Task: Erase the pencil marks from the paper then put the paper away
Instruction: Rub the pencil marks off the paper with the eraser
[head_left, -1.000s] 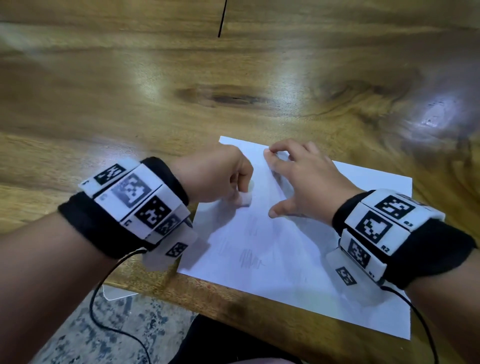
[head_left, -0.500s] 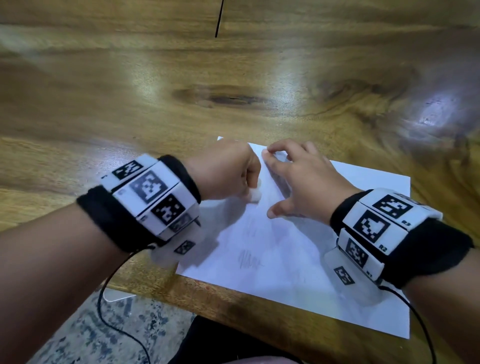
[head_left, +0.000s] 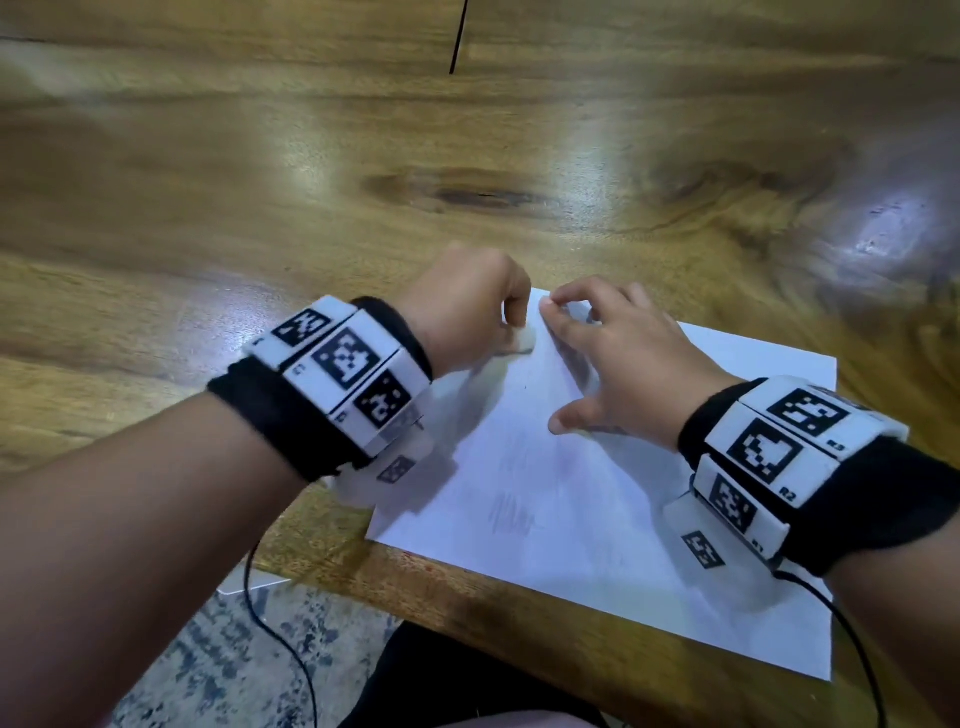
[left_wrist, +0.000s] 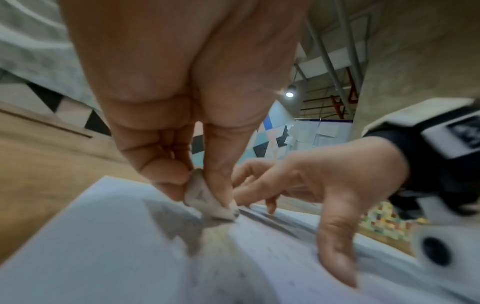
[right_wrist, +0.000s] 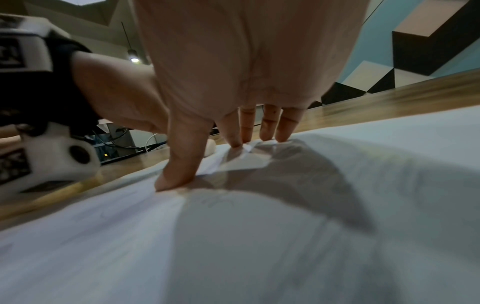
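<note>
A white sheet of paper (head_left: 597, 519) lies on the wooden table near its front edge, with a faint pencil scribble (head_left: 511, 514) in its lower middle. My left hand (head_left: 467, 312) pinches a small white eraser (head_left: 519, 340) and holds it down on the paper's far left part; the left wrist view shows the eraser (left_wrist: 205, 197) between thumb and fingers, touching the sheet (left_wrist: 103, 246). My right hand (head_left: 618, 358) rests on the paper with fingers spread, fingertips and thumb pressing it flat (right_wrist: 233, 139). The sheet (right_wrist: 311, 226) bulges slightly under that hand.
The wooden table (head_left: 363, 156) stretches far beyond the paper. Its front edge (head_left: 519, 597) runs just below the sheet. Cables hang from both wrist bands (head_left: 280, 639). Patterned floor (head_left: 208, 649) shows below the edge.
My left hand has slid the eraser away from me and to the right, up toward the paper's far corner beside the right fingertips. The right hand stays pressed on the sheet.
</note>
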